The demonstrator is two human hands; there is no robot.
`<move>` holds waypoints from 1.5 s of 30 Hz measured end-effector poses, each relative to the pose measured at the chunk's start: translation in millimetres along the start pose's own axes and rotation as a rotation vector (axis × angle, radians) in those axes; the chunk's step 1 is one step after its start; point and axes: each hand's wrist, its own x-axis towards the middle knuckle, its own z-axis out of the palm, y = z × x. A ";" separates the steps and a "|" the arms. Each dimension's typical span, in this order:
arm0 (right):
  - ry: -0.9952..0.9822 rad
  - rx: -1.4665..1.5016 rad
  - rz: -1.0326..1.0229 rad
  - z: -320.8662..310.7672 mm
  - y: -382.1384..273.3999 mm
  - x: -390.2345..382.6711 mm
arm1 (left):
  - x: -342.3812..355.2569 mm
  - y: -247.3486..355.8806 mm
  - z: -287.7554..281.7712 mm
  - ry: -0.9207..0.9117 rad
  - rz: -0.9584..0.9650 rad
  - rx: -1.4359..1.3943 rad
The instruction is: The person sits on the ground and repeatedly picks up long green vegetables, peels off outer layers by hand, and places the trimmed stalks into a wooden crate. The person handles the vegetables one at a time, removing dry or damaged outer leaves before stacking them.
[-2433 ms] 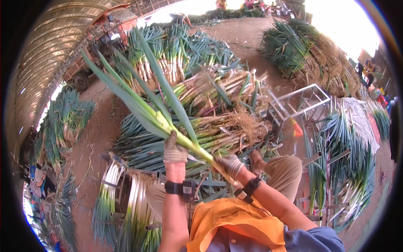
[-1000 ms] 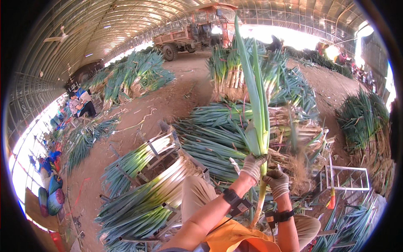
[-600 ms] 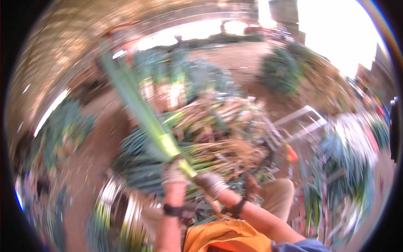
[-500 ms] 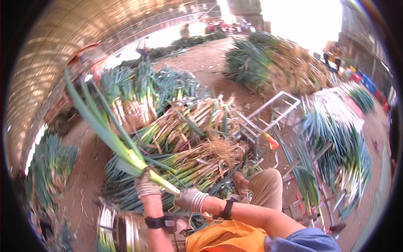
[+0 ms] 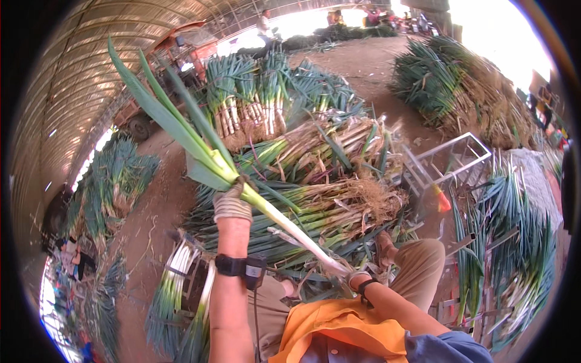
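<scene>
In the head view, the left hand (image 5: pixel 233 204) is wrapped around one leek (image 5: pixel 275 215), slanting from far left to near right; the right hand (image 5: pixel 358 279) meets its root end, grip unclear. A leek pile (image 5: pixel 339 199) lies beyond; one metal frame (image 5: pixel 463 170) stands right, one truck (image 5: pixel 203 51) far left.

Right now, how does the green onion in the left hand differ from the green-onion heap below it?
The held green onion is one stalk, raised and slanting; the green-onion heap holds many, lying down. The held green onion's shank looks smooth and pale; the heap shows dry husks and tangled roots. Both have green leaves.
</scene>
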 end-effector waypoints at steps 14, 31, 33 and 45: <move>0.831 0.444 -0.350 -155.6 -48.1 -84.2 | 63.3 42.0 -38.7 0.263 0.031 0.040; -0.068 0.842 -0.319 -164.6 -93.6 -73.1 | 41.1 -89.7 -214.5 0.589 -0.158 -0.028; 0.198 0.879 -0.495 -132.9 -68.0 -56.3 | 41.5 -121.7 -227.7 0.602 -0.225 0.022; -0.139 0.285 -0.390 -215.8 -62.4 -190.1 | 8.9 -109.6 -355.4 0.733 -0.339 0.212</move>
